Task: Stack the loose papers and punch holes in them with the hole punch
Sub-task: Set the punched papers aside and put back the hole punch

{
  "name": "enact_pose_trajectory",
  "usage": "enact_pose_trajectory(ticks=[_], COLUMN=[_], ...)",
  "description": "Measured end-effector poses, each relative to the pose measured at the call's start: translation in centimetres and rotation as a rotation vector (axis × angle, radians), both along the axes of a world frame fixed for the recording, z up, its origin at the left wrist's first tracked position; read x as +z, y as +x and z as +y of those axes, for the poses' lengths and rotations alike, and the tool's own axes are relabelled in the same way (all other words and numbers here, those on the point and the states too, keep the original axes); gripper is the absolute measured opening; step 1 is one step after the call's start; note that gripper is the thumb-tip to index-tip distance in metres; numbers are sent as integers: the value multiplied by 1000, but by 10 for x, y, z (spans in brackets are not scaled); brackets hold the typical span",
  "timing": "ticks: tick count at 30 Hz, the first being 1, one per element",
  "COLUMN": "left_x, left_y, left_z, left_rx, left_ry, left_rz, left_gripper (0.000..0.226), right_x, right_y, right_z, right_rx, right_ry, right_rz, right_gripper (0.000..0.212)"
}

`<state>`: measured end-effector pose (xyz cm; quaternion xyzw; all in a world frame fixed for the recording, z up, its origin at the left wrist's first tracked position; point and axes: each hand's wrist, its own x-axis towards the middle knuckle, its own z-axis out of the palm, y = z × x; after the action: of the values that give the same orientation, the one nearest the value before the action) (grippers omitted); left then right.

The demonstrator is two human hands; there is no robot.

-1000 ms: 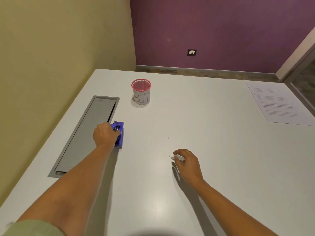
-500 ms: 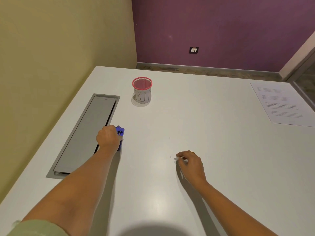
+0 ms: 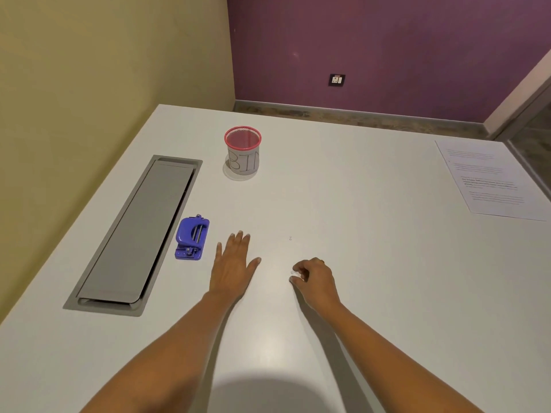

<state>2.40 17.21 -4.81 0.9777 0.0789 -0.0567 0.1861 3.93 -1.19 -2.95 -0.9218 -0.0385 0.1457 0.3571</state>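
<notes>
Your red-rimmed mesh cup (image 3: 242,150), lettered "BIN", stands toward the table's (image 3: 357,263) far left; its contents can't be made out. The blue hole punch (image 3: 191,238) lies beside the grey cable hatch (image 3: 134,234) near the left edge. The papers (image 3: 489,180) rest at the far right edge. Your left hand (image 3: 234,269) lies flat, empty; your right hand (image 3: 316,278) is curled, fingertips pinching a tiny white scrap (image 3: 293,272)
</notes>
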Motion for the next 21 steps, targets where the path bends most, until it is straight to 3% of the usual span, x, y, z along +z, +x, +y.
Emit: enact_pose_trajectory(ticks=[3,9,16,18,21], left_x=[-11,-13,-14,-15,-14], left_y=[-4,-5,-4,-4,-4], left_z=[-3,-5,-5,-6,-6], left_rx=[42,74,100,104,109], left_ry=[38,79,54,55,69], left_rz=[-44,-83,-117,-119,-125], left_gripper=[84,82,77,77,76], right_x=[-3,-3,-3,0,7], right_y=[1,7,11,15,30], right_z=[4,7,9,10,10], right_rx=[-4,-22,13,-46,-297], right_ry=[3,30,-17,56,402], right_rz=[-23,11,87,123,220], right_gripper=[17,3,26,30,31])
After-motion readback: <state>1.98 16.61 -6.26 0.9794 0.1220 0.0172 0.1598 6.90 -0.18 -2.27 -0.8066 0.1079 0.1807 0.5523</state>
